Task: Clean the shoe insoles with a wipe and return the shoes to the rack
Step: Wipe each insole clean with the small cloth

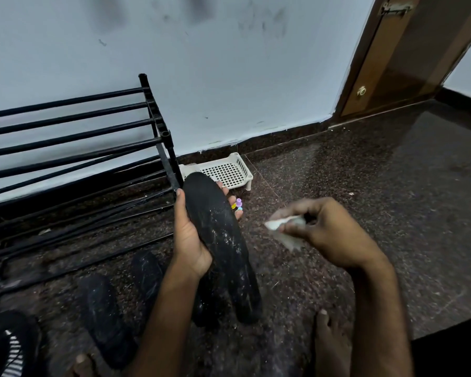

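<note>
I hold the black insole [220, 240] up off the floor [392, 186] and tilted, its speckled face turned toward me, because that way I can see the pale dust on it and reach it from the side. My left hand [188, 240] grips it near the middle: the thumb lies along the left edge and the fingers curl round behind, their tips showing past the right edge. The toe end points up toward the wall. The heel end hangs low in front of me, and I cannot tell whether it rests on anything. My right hand [329, 235] is off to the right of the insole, apart from it, with its fingers curled in and pinching a bunched white wipe [280, 223]. The hand and wipe are blurred, so I cannot say just how the wipe is folded. It touches nothing but my fingers, so I judge the wiping of this face is not finished, given the specks on it. Two more dark insoles [104, 317] lie flat on the floor to my left, near the black rack [65, 137], close enough to pick up next. The rack's bars that I can see hold no shoes. A white slotted basket [223, 170] sits by the wall just beyond the insole's toe.
</note>
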Available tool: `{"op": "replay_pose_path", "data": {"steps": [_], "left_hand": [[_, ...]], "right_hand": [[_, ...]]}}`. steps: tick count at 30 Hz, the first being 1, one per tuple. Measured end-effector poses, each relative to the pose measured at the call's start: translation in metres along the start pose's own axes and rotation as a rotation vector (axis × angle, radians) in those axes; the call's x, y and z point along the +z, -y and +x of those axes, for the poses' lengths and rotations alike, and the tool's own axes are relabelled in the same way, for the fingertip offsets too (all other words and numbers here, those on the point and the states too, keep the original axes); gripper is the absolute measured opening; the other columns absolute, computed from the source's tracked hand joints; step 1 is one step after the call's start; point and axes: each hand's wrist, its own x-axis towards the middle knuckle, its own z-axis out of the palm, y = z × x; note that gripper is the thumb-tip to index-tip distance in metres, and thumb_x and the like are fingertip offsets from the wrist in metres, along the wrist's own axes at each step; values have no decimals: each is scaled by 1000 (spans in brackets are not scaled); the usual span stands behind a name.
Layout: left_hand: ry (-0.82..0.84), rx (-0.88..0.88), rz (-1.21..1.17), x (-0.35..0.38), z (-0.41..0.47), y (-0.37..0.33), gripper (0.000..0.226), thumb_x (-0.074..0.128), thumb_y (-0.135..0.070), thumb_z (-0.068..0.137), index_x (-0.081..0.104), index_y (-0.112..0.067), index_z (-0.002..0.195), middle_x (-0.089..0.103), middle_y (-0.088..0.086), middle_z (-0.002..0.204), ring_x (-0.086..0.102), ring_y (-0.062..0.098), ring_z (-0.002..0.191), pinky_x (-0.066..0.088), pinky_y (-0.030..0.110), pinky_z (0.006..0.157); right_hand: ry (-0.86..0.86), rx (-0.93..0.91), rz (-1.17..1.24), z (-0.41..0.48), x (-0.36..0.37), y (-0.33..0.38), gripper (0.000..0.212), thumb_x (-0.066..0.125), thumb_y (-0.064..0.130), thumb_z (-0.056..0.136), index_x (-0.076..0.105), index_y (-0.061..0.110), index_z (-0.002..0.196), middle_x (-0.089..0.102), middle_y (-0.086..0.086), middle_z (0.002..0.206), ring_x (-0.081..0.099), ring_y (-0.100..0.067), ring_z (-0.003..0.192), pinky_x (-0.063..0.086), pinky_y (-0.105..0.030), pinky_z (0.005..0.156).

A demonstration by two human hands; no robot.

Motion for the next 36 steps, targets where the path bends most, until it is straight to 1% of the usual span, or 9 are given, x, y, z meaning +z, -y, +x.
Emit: {"op": "replay_pose_path", "data": {"steps": [4,10,14,19,21,24,28,30,36], "left_hand": [[62,-83,-21,7,-2,6,73,39,-66,94,69,-5,120,66,16,121,64,30,107,44,54,104],[109,-186,30,21,-10,13,69,39,-67,92,76,-11,108,71,13,111,69,24,98,52,36,91],[110,-190,43,28,-14,13,68,39,-65,92,75,-10,110,71,14,113,70,25,101,53,36,94],[88,-165,115,29,-17,22,69,36,-66,95,79,-12,97,72,14,102,71,23,94,56,34,86],[50,-137,112,29,-17,23,63,40,-64,94,80,-15,92,73,12,96,72,21,88,58,31,78],[51,-188,50,28,-16,16,74,40,-69,92,77,-7,105,72,16,105,72,26,92,58,35,82],[129,-214,37,29,-16,12,73,34,-67,93,79,-9,101,71,15,109,71,25,94,59,34,81],[150,-250,59,30,-19,14,76,29,-67,94,80,-10,97,74,14,105,72,24,94,59,33,80],[99,-211,84,25,-17,10,69,42,-67,90,76,-11,109,71,17,108,70,28,98,53,40,90]], "right_hand": [[-345,-132,-14,9,13,5,21,76,9,84,75,23,99,73,13,98,66,5,86,47,-7,73],[-524,-238,-224,26,63,27,20,70,9,88,71,17,107,62,9,106,60,1,84,47,-4,81],[-470,-225,-332,27,69,19,17,69,10,87,72,14,103,62,7,103,59,-6,89,51,-20,89],[-438,-293,-209,27,78,26,13,72,8,84,74,12,96,66,7,95,61,-3,86,48,-9,80],[-399,-330,-175,28,81,31,14,72,8,83,75,13,96,66,6,95,62,-4,87,48,-12,80],[-213,-341,-208,27,74,25,20,73,5,79,77,16,95,69,6,95,63,-5,87,51,-19,84],[-430,-253,-289,28,63,18,18,73,4,84,76,10,100,67,4,98,59,-1,83,41,1,79],[-515,-265,-262,30,68,25,18,72,5,85,75,10,102,66,4,100,58,0,80,39,4,77],[-241,-331,-283,26,69,28,21,74,5,81,76,17,99,67,8,98,62,-1,87,51,-15,83]]}}
